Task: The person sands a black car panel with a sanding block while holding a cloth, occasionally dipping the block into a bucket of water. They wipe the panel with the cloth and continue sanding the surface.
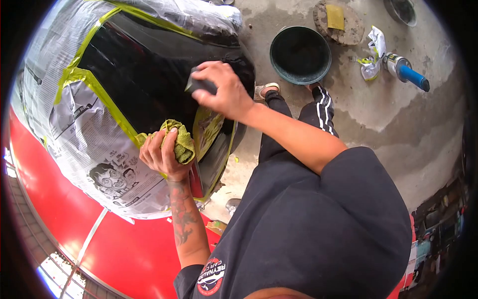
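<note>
My right hand [222, 89] is closed around a dark sanding block [203, 85], holding it against the glossy black car panel [129, 62]. Lower down, my left hand [162, 153] grips a crumpled yellow-green cloth [180, 144] at the panel's lower edge. Yellow-green masking tape [110, 105] borders the black area. Beyond the tape, newspaper [82, 127] covers the surrounding bodywork. A taped-over part [206, 127] lies just below my right hand, partly hidden by my wrist and the cloth.
A dark round basin [300, 55] stands on the concrete floor near my feet. Farther right are a round slab [343, 30] with a yellow sheet [335, 17], a crumpled plastic bag [374, 50], and a can [393, 65] with a blue roll [414, 78]. Red bodywork [134, 249] shows below the newspaper.
</note>
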`<state>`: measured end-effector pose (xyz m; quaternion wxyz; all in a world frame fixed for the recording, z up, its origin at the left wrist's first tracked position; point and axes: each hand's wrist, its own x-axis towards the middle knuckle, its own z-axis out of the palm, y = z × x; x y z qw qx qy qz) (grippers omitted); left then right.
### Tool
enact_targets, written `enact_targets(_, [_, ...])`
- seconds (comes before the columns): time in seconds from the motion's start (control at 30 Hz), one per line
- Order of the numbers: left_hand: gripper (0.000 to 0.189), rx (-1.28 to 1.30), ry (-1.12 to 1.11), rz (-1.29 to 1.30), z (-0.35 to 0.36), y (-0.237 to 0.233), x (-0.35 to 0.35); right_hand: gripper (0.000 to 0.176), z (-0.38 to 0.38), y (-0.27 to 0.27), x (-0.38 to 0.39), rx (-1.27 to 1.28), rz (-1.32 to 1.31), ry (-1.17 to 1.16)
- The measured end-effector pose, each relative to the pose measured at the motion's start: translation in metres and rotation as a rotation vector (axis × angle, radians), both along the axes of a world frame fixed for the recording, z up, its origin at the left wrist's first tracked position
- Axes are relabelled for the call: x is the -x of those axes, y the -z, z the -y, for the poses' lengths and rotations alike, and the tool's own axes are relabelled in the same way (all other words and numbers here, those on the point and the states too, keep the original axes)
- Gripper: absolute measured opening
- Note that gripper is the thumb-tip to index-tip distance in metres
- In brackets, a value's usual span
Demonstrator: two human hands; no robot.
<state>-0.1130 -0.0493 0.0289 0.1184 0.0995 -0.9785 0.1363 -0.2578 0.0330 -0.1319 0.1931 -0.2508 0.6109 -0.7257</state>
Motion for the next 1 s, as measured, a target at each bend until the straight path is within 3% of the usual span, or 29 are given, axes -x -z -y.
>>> enact_targets(0.07, [0.041,-0.003,0.002,0.007,0.000,-0.001,0.000,0.037,-0.001,-0.022,-0.006,0.052,-0.068,0.006])
enact_targets(0.2, [0.035,-0.008,-0.002,-0.027,0.002,0.002,0.002,0.037,0.003,0.028,-0.001,0.013,-0.052,0.047])
enact_targets(0.27, [0.033,-0.006,-0.012,-0.035,0.000,0.001,-0.003,0.038,-0.002,0.057,-0.001,-0.141,0.157,-0.045])
enact_targets(0.37, [0.034,-0.006,-0.017,-0.033,0.002,0.003,-0.004,0.038,0.002,0.031,-0.011,-0.065,0.016,0.068])
enact_targets(0.43, [0.034,-0.003,-0.019,-0.033,0.001,0.003,-0.004,0.039,-0.009,-0.016,-0.011,0.034,-0.072,0.011])
enact_targets(0.5, [0.035,-0.006,-0.013,-0.032,0.001,0.002,-0.003,0.041,-0.011,-0.022,-0.019,0.094,-0.145,0.008])
enact_targets(0.6, [0.035,-0.006,-0.008,-0.027,0.002,0.002,-0.002,0.043,-0.012,0.012,-0.025,0.086,-0.116,0.048])
enact_targets(0.7, [0.043,-0.017,-0.004,-0.006,-0.002,0.000,0.001,0.044,-0.012,0.082,-0.041,-0.108,0.030,0.026])
enact_targets(0.77, [0.042,-0.019,-0.003,-0.003,-0.002,-0.001,0.000,0.044,-0.011,0.097,-0.048,-0.175,0.099,0.036])
enact_targets(0.83, [0.042,-0.014,0.002,-0.009,-0.001,0.000,0.002,0.045,-0.009,0.074,-0.046,-0.193,0.118,0.050])
enact_targets(0.93, [0.042,-0.015,-0.002,-0.009,-0.003,0.000,0.001,0.046,-0.019,0.006,-0.042,0.023,-0.035,0.003])
enact_targets(1.0, [0.042,-0.020,0.002,-0.004,-0.002,-0.001,0.001,0.046,-0.019,0.008,-0.046,0.052,-0.046,0.019])
